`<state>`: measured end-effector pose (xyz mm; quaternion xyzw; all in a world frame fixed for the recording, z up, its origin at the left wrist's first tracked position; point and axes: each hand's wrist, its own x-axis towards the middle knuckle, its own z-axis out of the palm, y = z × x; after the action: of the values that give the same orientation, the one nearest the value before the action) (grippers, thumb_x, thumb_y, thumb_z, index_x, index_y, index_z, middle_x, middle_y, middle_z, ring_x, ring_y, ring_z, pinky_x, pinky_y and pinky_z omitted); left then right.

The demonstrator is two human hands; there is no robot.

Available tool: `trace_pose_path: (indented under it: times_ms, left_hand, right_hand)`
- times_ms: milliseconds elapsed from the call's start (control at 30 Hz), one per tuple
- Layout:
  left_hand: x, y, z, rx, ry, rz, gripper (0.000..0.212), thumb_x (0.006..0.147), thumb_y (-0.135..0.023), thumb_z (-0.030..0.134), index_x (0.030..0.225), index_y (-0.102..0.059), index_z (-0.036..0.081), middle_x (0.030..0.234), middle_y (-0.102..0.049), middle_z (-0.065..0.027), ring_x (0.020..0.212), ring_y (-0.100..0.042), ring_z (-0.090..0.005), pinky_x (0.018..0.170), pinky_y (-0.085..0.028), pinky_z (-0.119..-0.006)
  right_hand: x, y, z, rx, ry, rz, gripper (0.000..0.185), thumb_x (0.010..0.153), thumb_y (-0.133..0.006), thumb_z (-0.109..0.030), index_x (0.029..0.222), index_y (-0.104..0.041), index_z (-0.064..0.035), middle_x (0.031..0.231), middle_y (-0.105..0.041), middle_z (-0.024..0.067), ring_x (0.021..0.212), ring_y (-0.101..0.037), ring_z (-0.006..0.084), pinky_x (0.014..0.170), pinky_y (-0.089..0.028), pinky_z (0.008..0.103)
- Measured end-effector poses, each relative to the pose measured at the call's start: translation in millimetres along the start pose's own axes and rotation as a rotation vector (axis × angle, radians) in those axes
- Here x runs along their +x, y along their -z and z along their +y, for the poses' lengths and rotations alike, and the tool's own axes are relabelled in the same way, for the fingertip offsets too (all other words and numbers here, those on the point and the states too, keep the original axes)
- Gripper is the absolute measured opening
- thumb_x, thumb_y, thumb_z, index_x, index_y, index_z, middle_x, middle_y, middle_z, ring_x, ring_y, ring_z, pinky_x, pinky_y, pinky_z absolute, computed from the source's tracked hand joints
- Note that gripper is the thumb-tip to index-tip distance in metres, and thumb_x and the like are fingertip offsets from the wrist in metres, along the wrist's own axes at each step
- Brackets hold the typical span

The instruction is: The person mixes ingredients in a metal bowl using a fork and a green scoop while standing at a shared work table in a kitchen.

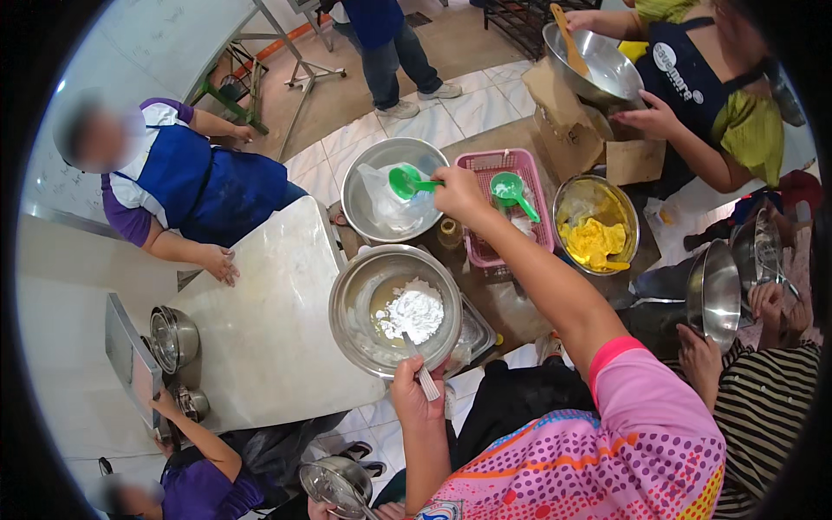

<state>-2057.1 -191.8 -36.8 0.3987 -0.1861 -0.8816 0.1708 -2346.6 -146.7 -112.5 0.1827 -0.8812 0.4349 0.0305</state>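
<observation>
My left hand point(416, 390) grips the near rim of a steel mixing bowl point(348, 325), with the handle of a metal utensil point(422, 377) under its thumb. In this bowl a heap of white powder point(419, 311) lies over a yellowish liquid, and the utensil's tip is buried in it. My right hand point(461, 195) holds a green plastic measuring scoop point(406, 181) by its handle. The scoop is over a second metal bowl point(364, 221), which has a clear plastic bag of white powder point(396, 211) inside.
Right of the bowls, a pink plastic basket point(546, 227) holds another green scoop point(510, 188). A bowl of yellow mixture point(591, 240) stands beyond it. A small glass bottle point(448, 233) is beside the basket. To the left is a pale-topped table point(279, 325). Several people stand around, some holding bowls.
</observation>
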Motion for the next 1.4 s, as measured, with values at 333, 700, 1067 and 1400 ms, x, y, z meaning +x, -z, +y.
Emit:
trace_pose_path:
  times_ms: [333, 700, 1067, 1400]
  left_hand:
    - [-12, -9, 7, 0.025, -0.013, 0.029, 0.036, 0.067, -0.05, -0.001, 0.102, -0.048, -0.01, 0.097, -0.059, -0.0188, 0.085, -0.062, -0.0292, 0.079, -0.054, -0.046]
    - [-17, -8, 10, 0.05, 0.037, 0.02, 0.021, 0.068, -0.05, 0.0, 0.088, -0.052, -0.006, 0.094, -0.059, -0.0178, 0.085, -0.061, -0.0285, 0.08, -0.053, -0.047]
    - [-39, -11, 11, 0.117, 0.116, -0.106, 0.04, 0.07, -0.05, -0.002, 0.109, -0.045, -0.005, 0.101, -0.057, -0.0168, 0.087, -0.061, -0.0288, 0.079, -0.053, -0.045]
    - [-99, -33, -29, 0.122, 0.112, -0.148, 0.04, 0.07, -0.049, -0.002, 0.109, -0.044, -0.007, 0.103, -0.056, -0.0178, 0.091, -0.06, -0.0301, 0.082, -0.052, -0.043]
  right_hand:
    - [11, -47, -8, -0.404, 0.189, -0.146, 0.01, 0.065, -0.055, -0.003, 0.068, -0.064, -0.001, 0.08, -0.059, 0.0208, 0.079, -0.059, 0.0339, 0.07, -0.049, 0.0391]
    - [-4, -30, -19, -0.175, 0.313, 0.156, 0.007, 0.068, -0.053, -0.005, 0.072, -0.057, -0.0021, 0.082, -0.053, 0.0171, 0.081, -0.05, 0.0324, 0.07, -0.04, 0.0417]
    - [-203, 100, -14, -0.096, 0.166, -0.322, 0.013, 0.067, -0.06, -0.008, 0.079, -0.058, -0.0023, 0.077, -0.055, 0.0163, 0.073, -0.054, 0.0343, 0.063, -0.042, 0.0441]
    - [-254, 125, -15, -0.091, 0.317, -0.813, 0.015, 0.071, -0.055, -0.016, 0.077, -0.062, -0.0048, 0.076, -0.062, 0.0179, 0.074, -0.061, 0.0347, 0.063, -0.048, 0.0432]
